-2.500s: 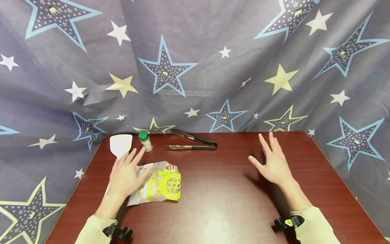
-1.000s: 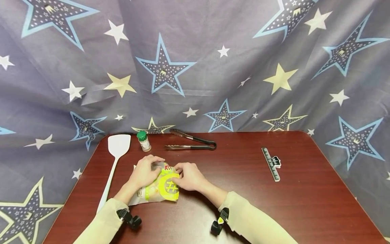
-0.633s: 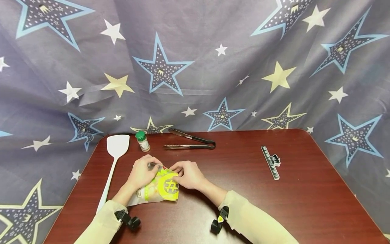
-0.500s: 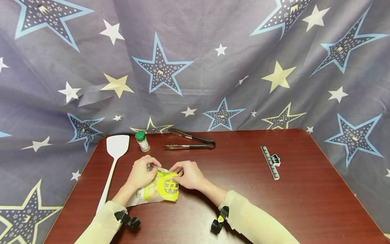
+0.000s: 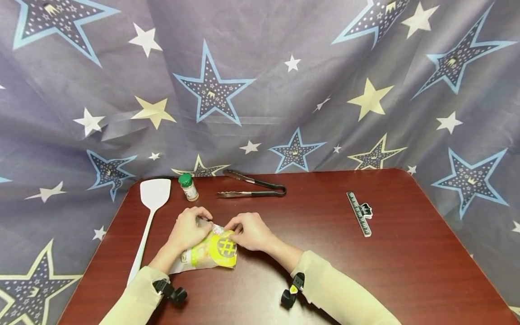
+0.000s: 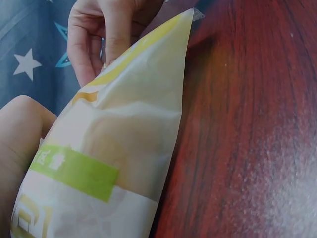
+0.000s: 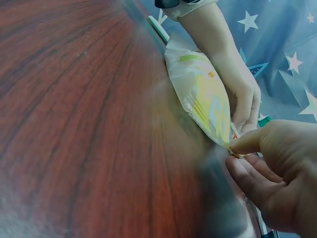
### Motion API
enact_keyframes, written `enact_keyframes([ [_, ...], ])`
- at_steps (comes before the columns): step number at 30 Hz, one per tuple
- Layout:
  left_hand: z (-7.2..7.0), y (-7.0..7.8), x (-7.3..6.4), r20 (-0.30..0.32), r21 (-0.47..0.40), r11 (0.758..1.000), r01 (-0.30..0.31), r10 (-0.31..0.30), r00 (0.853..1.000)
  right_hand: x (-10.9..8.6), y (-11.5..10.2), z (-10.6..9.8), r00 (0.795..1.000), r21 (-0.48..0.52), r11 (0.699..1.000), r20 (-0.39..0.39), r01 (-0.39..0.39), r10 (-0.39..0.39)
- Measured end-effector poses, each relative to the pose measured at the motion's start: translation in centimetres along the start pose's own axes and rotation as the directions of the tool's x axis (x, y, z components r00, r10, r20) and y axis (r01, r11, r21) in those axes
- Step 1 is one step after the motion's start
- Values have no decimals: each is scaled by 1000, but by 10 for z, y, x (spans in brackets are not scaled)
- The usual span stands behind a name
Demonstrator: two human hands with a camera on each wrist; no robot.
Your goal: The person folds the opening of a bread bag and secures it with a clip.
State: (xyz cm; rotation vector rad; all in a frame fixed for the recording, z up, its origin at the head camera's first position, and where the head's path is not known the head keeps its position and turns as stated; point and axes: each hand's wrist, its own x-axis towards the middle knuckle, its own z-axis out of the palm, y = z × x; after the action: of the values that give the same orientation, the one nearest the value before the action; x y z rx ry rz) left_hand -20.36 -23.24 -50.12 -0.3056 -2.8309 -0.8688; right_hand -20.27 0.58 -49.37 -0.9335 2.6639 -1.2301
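A plastic food bag (image 5: 203,255) with yellow-green print lies on the left part of the table. My left hand (image 5: 190,229) grips its upper edge near the left end. At the upper right corner, my right hand (image 5: 252,232) pinches the same edge; the right wrist view shows thumb and fingertips (image 7: 237,144) on the bag's tip. Between the hands the top edge is folded over, showing a silvery strip (image 5: 218,229). Pale contents show through the film of the bag (image 6: 133,129) in the left wrist view. Part of the top edge is hidden behind the fingers.
A white spatula (image 5: 155,193) lies left of the bag, its handle running under the left sleeve's side. Behind stand a green-capped spice jar (image 5: 188,187) and black-handled tongs (image 5: 260,193). A piano-patterned clip (image 5: 359,213) lies on the right. Star-printed cloth (image 5: 308,108) hangs behind the table.
Both hands were spread apart, the right one over the clip. They came together on the bag's upper edge and took hold. That edge has since folded over, and the red lettering is out of sight.
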Motion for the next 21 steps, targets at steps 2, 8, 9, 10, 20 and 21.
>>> enact_keyframes([
  [2, 0, 0, 0, 23, 29, 999, 13, -14, 1000, 0, -1, 0, 1000, -8, 1000, 12, 19, -19],
  [8, 0, 0, 0, 37, 77, 997, 28, -31, 999, 3, -2, -1, 998, 26, 999, 35, 45, -46],
  [9, 0, 0, -1, 36, 77, 997, 26, -29, 999, 4, -2, -1, 999, 42, 999, 36, 34, -35],
  [10, 0, -1, -1, 36, 76, 997, 25, -28, 999, 6, -3, -1, 999, 53, 998, 35, 17, -19],
  [20, -1, 1, -3, 36, 40, 999, -5, 4, 999, 10, -7, 6, 992, -16, 993, 30, -121, 122],
  [21, -1, 2, -3, 34, 41, 999, -7, 6, 999, 10, -7, 6, 991, -15, 991, 28, -131, 131],
])
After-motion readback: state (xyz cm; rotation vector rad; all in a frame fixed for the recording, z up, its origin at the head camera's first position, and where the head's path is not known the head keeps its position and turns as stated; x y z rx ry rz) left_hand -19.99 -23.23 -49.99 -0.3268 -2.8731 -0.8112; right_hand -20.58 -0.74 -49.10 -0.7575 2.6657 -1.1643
